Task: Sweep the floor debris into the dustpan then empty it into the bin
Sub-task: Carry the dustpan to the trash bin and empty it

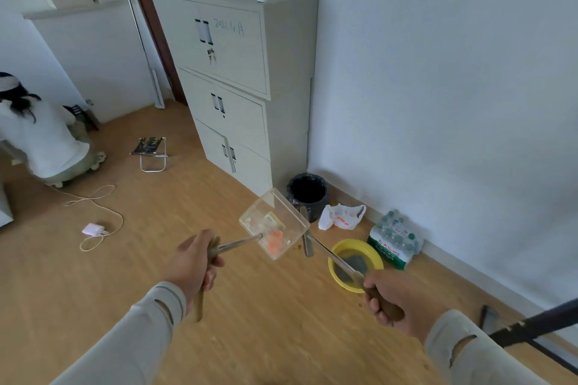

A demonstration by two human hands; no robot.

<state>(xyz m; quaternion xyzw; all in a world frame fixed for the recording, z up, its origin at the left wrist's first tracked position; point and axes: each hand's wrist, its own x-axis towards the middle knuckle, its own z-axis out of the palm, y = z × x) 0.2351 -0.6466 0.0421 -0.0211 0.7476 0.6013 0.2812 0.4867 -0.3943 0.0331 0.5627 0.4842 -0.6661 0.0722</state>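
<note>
My left hand [194, 262] grips the wooden handle of a clear plastic dustpan [275, 222], held in the air above the wood floor. Orange and white scraps lie inside the dustpan. My right hand [394, 303] grips the wooden handle of a small broom [328, 251], whose metal shaft runs up-left to a head beside the dustpan's right edge. A black-lined bin [308, 192] stands on the floor just beyond the dustpan, against the cabinet and the wall.
A grey filing cabinet [237, 78] stands left of the bin. A white plastic bag [341, 217], a yellow basin [356, 262] and a pack of water bottles [395, 239] lie along the wall. A person crouches far left; a charger cable [93, 228] and folding stool [151, 153] are on the floor.
</note>
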